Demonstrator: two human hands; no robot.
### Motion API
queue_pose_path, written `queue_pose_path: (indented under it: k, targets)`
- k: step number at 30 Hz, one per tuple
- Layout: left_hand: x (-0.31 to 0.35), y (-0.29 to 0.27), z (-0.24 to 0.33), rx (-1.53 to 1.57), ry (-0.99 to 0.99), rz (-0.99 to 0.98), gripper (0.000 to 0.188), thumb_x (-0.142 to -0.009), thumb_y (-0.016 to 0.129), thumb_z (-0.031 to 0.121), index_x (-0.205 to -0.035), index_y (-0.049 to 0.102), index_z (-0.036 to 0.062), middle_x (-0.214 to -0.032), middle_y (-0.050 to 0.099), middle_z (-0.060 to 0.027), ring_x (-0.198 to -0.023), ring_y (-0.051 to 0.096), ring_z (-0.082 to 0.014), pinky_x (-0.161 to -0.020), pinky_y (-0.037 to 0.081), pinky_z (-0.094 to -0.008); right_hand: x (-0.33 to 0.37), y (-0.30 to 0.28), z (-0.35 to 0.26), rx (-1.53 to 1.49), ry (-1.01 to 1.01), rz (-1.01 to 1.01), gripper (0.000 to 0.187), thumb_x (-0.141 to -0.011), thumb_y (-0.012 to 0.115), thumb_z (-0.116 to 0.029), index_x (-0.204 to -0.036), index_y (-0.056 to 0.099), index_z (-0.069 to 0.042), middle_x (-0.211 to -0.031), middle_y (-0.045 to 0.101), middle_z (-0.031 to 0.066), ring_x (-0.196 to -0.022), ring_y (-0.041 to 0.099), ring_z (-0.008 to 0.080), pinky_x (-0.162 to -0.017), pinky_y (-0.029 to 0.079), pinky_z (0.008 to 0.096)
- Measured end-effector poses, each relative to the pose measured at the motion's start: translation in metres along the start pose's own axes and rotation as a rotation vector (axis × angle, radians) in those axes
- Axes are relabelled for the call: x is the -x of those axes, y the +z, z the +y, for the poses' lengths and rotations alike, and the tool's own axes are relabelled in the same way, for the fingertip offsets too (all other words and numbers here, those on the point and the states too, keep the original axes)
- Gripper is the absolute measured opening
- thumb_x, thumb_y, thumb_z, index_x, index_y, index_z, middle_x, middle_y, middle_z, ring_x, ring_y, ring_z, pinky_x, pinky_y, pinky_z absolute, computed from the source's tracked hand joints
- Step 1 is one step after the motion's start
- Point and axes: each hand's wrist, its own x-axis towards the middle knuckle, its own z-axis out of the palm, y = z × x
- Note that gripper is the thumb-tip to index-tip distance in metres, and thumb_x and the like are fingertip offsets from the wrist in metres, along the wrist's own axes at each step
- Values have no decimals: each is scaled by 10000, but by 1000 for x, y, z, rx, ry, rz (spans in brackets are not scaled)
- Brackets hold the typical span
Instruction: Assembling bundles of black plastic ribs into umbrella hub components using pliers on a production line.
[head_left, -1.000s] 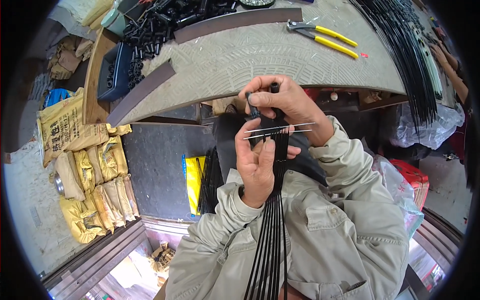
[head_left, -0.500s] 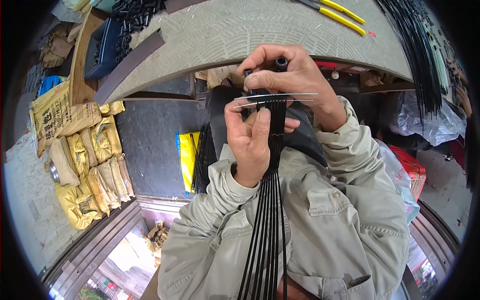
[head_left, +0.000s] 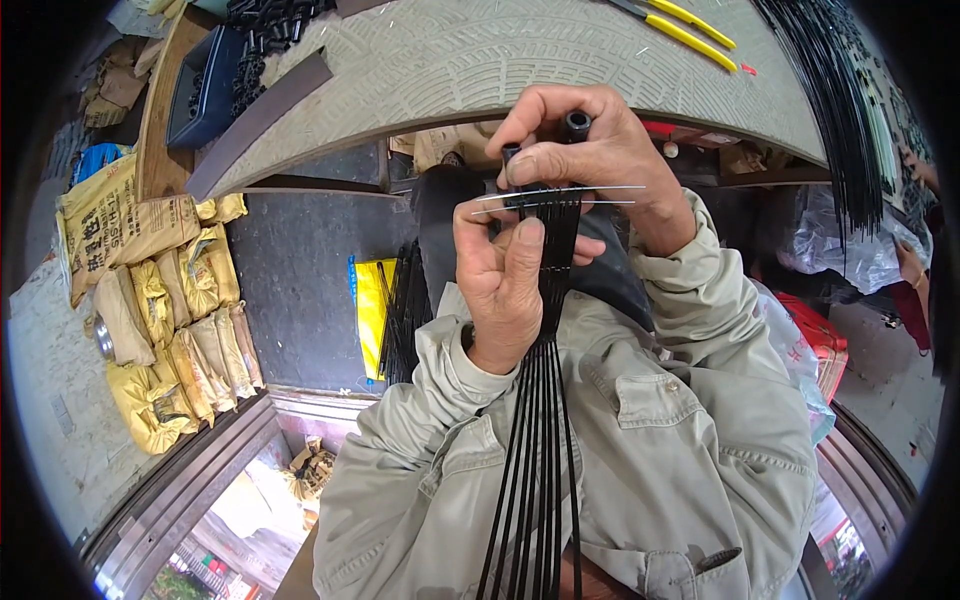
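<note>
Over my lap, my left hand [head_left: 500, 285] is closed on a fanned bundle of long thin black rods [head_left: 530, 430], which look like umbrella ribs. Their jointed upper ends [head_left: 555, 235] rise beside my left thumb, and the long ends run down over my jacket. Two thin silvery wires [head_left: 607, 188] cross the top of the bundle. My right hand [head_left: 595, 150] is just above, pinching a small black tubular fitting [head_left: 512, 155] between thumb and forefinger at the rods' top left. A second black tube [head_left: 577, 122] sits in the curled fingers of that hand. Where fitting meets rods is partly hidden.
The textured workbench [head_left: 450, 75] edge lies beyond my hands, with yellow-handled pliers [head_left: 690, 35] and a blue bin [head_left: 205, 95]. Black rods [head_left: 850, 130] hang over its right side. Sacks [head_left: 170, 350] stand at left. Another person's hand [head_left: 910, 265] shows at far right.
My right hand and the fitting have shifted slightly right. The left hand keeps its hold on the rods. Another person's hand has come into view by the clear plastic at far right.
</note>
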Motion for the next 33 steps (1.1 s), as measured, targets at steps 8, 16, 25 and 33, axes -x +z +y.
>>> queue_pose_path:
  k: [8,16,25,33]
  targets:
    - [-6,-4,9,3,-59,75,282,-924,432,134,-1148,304,20,-1023,555,-194,-752,634,-231,-641,537,-302,2,2,28,-179,-154,288,378,-918,462,-301,-1055,576,32,-759,552,16,-530,393,32,-476,335,166]
    - [-8,-15,5,-30,-26,147,251,-920,438,118,-1130,332,32,-992,537,-133,-805,603,-179,-679,533,-288,39,34,44,-179,-69,506,241,-864,561,-160,-981,602,46,-692,528,22,-497,393,40,-450,310,180]
    - [-9,-12,2,-50,26,130,259,-915,450,108,-1132,335,28,-988,527,-121,-788,590,-159,-676,529,-277,39,41,50,-353,-139,603,195,-848,589,-145,-888,600,45,-708,582,64,-482,452,47,-431,423,191]
    - [-10,-13,6,-1,4,165,269,-901,479,85,-1132,356,25,-991,527,-93,-809,570,-139,-698,501,-255,37,41,44,-179,-91,524,161,-771,589,-13,-927,579,25,-763,556,35,-635,471,57,-576,402,200]
